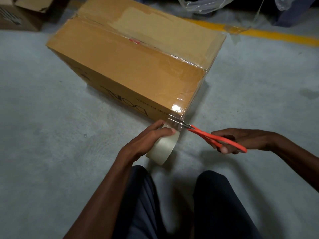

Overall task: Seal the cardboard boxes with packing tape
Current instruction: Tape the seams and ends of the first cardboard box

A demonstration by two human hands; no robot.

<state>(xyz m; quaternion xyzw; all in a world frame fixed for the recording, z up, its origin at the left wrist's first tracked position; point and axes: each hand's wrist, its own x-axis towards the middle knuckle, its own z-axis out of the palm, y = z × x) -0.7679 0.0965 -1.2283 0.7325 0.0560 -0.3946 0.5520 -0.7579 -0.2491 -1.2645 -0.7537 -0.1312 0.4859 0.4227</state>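
A large brown cardboard box (131,54) lies on the grey floor, its flaps closed and clear tape running along the top seam and over its near right corner. My left hand (146,138) grips a roll of clear packing tape (164,149) just below that corner. A stretch of tape runs from the roll up to the box. My right hand (241,140) holds orange-handled scissors (215,138), whose blades meet the stretched tape at the box corner.
Another cardboard box (19,14) with an open flap stands at the far left. Crumpled clear plastic (215,6) lies at the back right, beside a yellow floor line (276,35). My knees in dark trousers (215,204) are at the bottom.
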